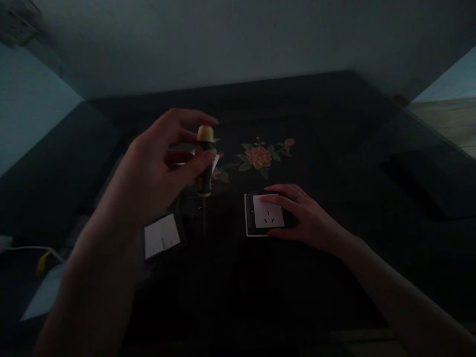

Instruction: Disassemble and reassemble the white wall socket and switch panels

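Observation:
The scene is dim. My left hand is raised over a dark table and pinches the handle of a screwdriver, which has a yellow cap and a dark grip and stands upright, its shaft barely visible below. My right hand rests on the right side of a white wall socket lying flat on the table, fingers laid over its top edge. A second white plate, like a switch cover, lies below my left hand.
A flower pattern is painted on the dark table behind the socket. A dark flat object sits at the right. At the far left lie a white cable with a yellow piece and a pale sheet.

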The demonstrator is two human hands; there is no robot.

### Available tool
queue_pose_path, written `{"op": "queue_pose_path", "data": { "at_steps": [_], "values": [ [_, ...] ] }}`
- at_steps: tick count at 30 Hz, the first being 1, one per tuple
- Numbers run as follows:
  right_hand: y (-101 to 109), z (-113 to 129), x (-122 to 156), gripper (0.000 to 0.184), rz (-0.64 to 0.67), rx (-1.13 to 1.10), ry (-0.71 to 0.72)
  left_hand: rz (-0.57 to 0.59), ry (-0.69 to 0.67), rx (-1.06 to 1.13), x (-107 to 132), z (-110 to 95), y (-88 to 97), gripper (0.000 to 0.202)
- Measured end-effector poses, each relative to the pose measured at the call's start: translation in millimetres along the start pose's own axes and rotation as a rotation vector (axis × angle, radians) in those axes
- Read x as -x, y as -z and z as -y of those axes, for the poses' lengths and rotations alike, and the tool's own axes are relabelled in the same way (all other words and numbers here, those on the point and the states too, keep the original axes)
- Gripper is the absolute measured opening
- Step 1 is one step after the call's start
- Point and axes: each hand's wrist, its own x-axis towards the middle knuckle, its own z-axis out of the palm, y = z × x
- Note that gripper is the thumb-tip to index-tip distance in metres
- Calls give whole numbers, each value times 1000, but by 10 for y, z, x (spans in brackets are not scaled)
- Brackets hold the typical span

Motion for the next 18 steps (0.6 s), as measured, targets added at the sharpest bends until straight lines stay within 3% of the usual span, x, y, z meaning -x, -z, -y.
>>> {"op": "queue_pose_path", "data": {
  "at_steps": [1,4,8,10,14,18],
  "values": [
    [-1,7,0,59,2,-3,-11,-18,-4,10,27,130,58,35],
    [-4,36,7,59,-11,9,-18,6,149,-44,239,530,302,31],
    [-14,63,16,56,-51,-5,-3,34,216,-156,735,987,645,34],
    [-24,69,9,56,-68,-42,-22,47,242,-186,985,1152,743,26],
    [-40,81,-18,55,-97,-124,-73,43,297,-245,1311,1347,743,22],
    [-43,114,-26,42,-141,-204,-91,31,376,-276,1387,1355,628,29]
  ]
}}
